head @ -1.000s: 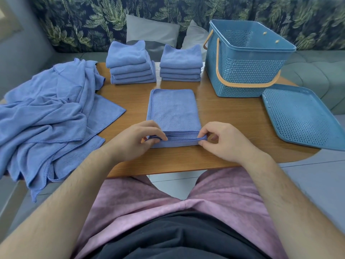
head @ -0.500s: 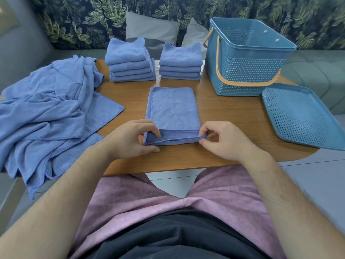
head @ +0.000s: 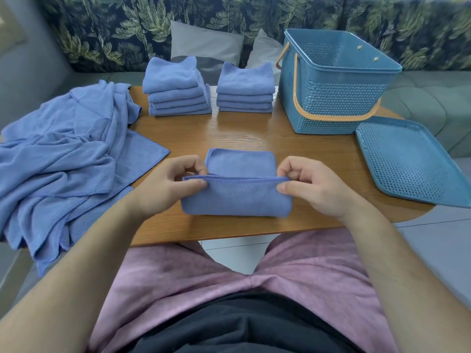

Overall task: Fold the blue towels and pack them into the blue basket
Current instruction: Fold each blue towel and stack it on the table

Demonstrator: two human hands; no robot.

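Left hand (head: 165,184) pinches the left corner of the towel (head: 237,197)'s lifted hem between thumb and fingers; right hand (head: 313,187) does the same at the right corner. Both are closed on cloth. The towel is mid-table, right in front of the person: the near half is raised and doubled over, the far half flat on the table (head: 254,133). Step in hand looks like the last half-fold, near edge going over to the far edge. Next move needs both corners carried forward level, hem laid flush on the far hem, then released and pressed flat; uneven hands would skew it. Behind it are two folded stacks (head: 175,90) (head: 246,87), side by side. The unfolded pile (head: 63,159) hangs off the left edge, so plenty is left to fold. The blue basket (head: 336,98) stands far right, open, with its lid (head: 407,159) lying beside it. No towel shows inside and its floor is hidden, so packing looks not started.
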